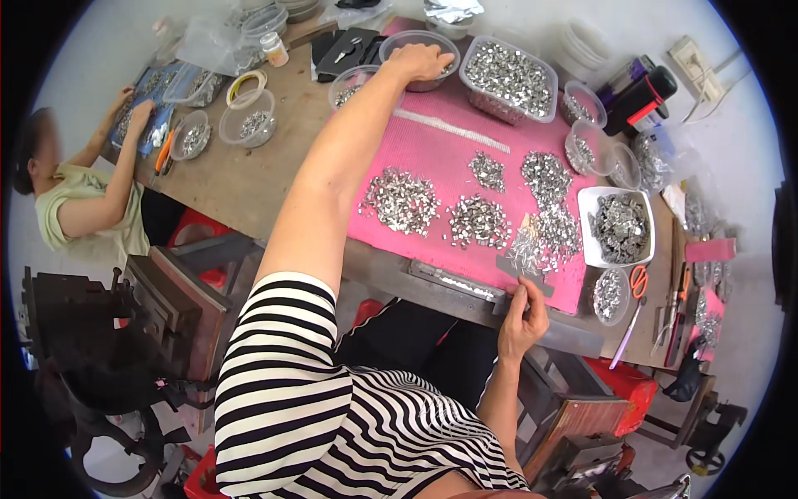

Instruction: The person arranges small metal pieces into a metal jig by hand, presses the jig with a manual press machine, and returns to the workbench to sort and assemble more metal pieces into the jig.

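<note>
My left hand (420, 63) reaches far across the table into a round clear plastic tub (397, 41). Its fingers dip toward the tub's contents, so their grip is hidden. Close to the table's front edge, my right hand (525, 320) pinches a flat grey metal strip (539, 287) between thumb and fingers. Thin silvery pieces (525, 249) lie just beyond that strip. Piles of small shiny metal parts (401, 201) are spread over a pink mat (416, 158), along with a long pale row of small pieces (453, 131).
A rectangular tub (509, 79) heaped with metal parts stands at the back. On the right are a white tray (592, 237), orange-handled scissors (638, 281) and a black bottle (640, 100). Another person (100, 191) works at the table's left end, near more tubs (248, 121).
</note>
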`<state>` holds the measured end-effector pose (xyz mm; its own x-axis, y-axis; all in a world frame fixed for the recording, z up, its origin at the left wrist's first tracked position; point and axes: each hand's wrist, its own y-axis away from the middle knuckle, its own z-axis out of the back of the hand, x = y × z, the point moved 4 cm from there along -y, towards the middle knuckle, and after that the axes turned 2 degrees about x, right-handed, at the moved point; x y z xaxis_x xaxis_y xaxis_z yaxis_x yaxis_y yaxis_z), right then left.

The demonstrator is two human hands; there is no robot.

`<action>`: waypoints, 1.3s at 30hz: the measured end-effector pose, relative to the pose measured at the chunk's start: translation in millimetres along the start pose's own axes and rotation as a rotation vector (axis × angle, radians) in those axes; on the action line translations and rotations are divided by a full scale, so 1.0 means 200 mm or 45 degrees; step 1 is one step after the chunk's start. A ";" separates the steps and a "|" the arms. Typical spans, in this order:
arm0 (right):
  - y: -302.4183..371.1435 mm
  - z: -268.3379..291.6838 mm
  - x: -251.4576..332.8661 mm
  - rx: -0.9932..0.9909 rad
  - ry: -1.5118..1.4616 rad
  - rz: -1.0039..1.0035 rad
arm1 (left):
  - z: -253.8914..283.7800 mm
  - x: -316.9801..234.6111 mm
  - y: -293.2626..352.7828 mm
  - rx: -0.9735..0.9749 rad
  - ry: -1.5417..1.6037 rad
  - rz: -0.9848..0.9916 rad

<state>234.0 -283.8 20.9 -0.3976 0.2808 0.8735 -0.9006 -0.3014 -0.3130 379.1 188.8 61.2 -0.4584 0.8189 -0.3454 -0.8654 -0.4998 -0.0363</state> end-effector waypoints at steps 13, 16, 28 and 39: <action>0.02 0.01 -0.03 0.015 -0.113 -0.022 | 0.08 0.03 -0.01 -0.164 0.165 0.065; 0.02 0.01 -0.03 0.013 -0.127 -0.027 | 0.08 0.01 0.00 -0.179 0.134 0.047; 0.00 0.00 -0.03 0.007 -0.157 -0.036 | 0.14 -0.01 0.03 -0.359 0.300 0.017; 0.00 -0.01 -0.03 -0.011 -0.160 -0.020 | 0.18 -0.36 0.38 -0.310 0.374 -0.388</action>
<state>237.0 -284.2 14.7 -0.3591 0.1691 0.9178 -0.9082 -0.2899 -0.3020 339.2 101.2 116.9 -0.0843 0.8414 -0.5338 -0.8628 -0.3296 -0.3834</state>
